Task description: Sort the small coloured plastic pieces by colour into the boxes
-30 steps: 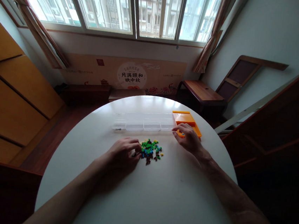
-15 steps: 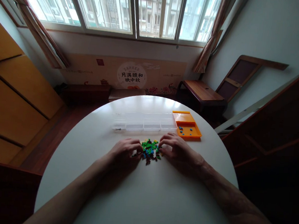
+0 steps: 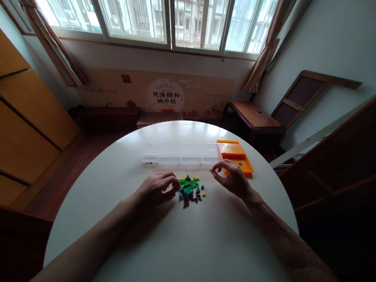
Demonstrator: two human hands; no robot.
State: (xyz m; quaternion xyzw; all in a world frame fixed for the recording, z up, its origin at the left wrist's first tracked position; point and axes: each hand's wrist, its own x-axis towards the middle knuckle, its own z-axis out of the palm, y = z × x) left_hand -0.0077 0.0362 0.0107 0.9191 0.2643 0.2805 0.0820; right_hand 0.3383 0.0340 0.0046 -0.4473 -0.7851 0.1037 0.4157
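While the left hand point(image 3: 157, 187) curls half-open at the pile's point(image 3: 189, 190) left, its hold unclear, the right hand point(image 3: 234, 178) pinches a blue brick point(image 3: 211, 170) beyond the pile's right.

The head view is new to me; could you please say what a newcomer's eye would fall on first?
Probably the colourful pile of small pieces on the white table, beside the left hand. Next, the orange tray beyond the right hand, adjoining the clear compartmented case. The bright window spans much of the top.
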